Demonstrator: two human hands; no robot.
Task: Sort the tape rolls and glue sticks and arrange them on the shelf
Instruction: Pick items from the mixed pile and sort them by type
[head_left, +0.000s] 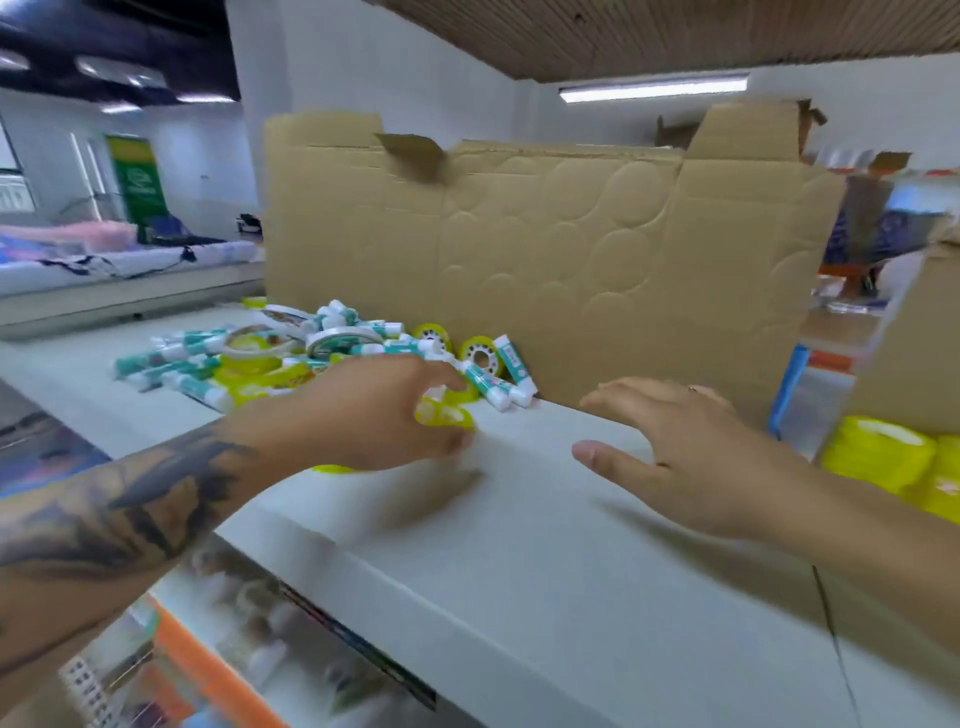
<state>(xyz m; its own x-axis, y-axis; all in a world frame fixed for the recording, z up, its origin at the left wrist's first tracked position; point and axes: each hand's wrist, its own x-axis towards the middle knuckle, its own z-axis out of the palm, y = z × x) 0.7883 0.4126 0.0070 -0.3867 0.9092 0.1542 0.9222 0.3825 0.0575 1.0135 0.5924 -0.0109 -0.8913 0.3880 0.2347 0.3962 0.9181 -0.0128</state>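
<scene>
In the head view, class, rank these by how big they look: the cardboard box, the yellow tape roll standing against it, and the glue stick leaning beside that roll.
1. Cardboard box
2. Yellow tape roll
3. Glue stick, which looks close to the roll in size, so that order is unsure.

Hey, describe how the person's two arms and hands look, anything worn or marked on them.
Both forearms are bare, with no sleeves in view. The left forearm carries a large dark tattoo of sweeping, feather-like shapes, ending short of the left hand. The right hand wears a thin ring on one finger; its forearm shows no markings.
</scene>
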